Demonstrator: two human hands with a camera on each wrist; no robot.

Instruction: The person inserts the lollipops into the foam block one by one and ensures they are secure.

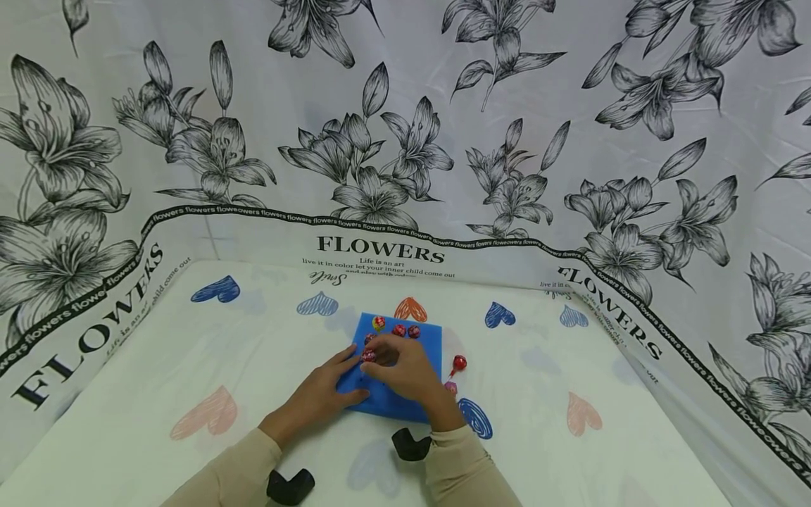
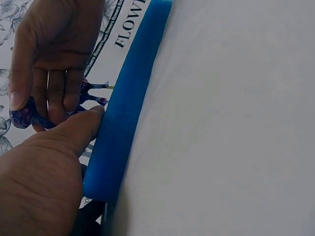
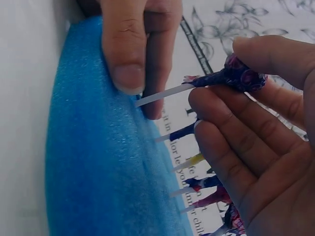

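A blue foam block (image 1: 433, 345) lies on the table with several wrapped lollipops (image 1: 398, 329) standing in its far part by their sticks. My right hand (image 1: 405, 370) pinches the wrapped head of a lollipop (image 3: 246, 81) between thumb and fingers. In the right wrist view that lollipop's white stick reaches the block's surface; whether its tip is inside, I cannot tell. My left hand (image 1: 323, 391) rests against the left side of the block, its fingers extended and its thumb close to the stick.
Right of the block lie a red-wrapped lollipop (image 1: 459, 362) and a pinkish one (image 1: 450, 387). A white cloth with printed hearts (image 1: 215, 289) covers the table. Behind hangs a flower-printed curtain (image 1: 374, 176). Black wrist-camera mounts (image 1: 410, 445) jut from the sleeves.
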